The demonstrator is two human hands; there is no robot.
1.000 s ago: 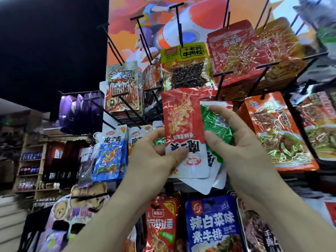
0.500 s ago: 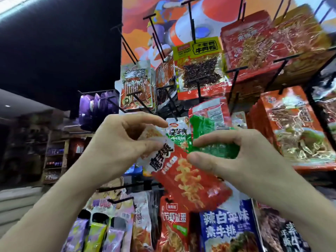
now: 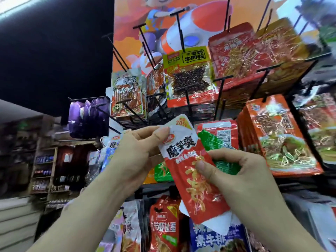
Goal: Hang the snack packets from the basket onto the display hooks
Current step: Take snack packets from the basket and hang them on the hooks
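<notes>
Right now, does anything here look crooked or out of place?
Only the red-and-white packet: tilted diagonally, on no hook, pinched at its top by the left hand, lower down by the right hand. No tears or spills show.

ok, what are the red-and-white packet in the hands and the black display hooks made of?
Red-and-white packet: looks like thin glossy plastic film, maybe laminated; crinkles and bright glare streaks across the red part. Display hooks: probably thin metal rod, matte black coating; straight, slender, carrying stacked packets without visible sag. Rigid plastic cannot be ruled out.
</notes>
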